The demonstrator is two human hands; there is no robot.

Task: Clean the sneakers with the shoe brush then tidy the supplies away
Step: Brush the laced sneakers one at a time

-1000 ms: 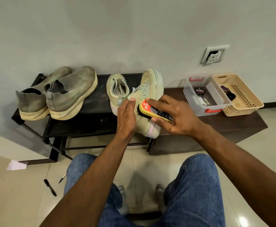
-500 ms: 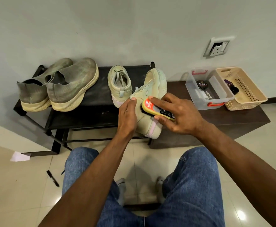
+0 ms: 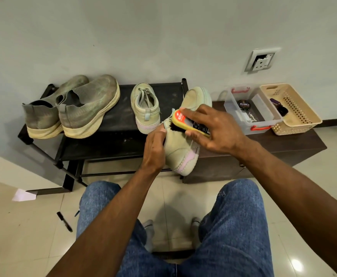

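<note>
**A:** What did you have on the head view, biggest things first?

**B:** I saw the dark brown worktop (image 3: 295, 144) on the right against the wall, with a black shoe rack (image 3: 111, 136) beside it on the left. On the rack stood a pair of grey knit sneakers (image 3: 79, 110), heels towards me, and to their right one pale green sneaker (image 3: 144, 104), also heel towards me.

**A:** And its partner?

**B:** The second pale green sneaker (image 3: 180, 150) was tipped on its side between rack and worktop. My left hand (image 3: 153, 150) had its grip clenched around the heel end, fingers curled at the collar.

**A:** Containers?

**B:** A clear plastic box (image 3: 251, 126) with red handles sat at the back of the worktop, a round black polish tin (image 3: 244, 105) inside it. Touching its right side was a beige perforated basket (image 3: 301, 114) holding a dark item I couldn't identify.

**A:** Where was the brush?

**B:** The shoe brush (image 3: 191, 124), yellow-backed with a red and black label, lay on the tipped sneaker's upper, dark bristles against the fabric near the collar. My right hand (image 3: 215, 128) grasped it from above, fingers over the back and thumb along its near edge.

**A:** Anything smaller?

**B:** On the floor tiles at left, a scrap of white paper (image 3: 23, 195) and a black marker (image 3: 64, 221).
</note>
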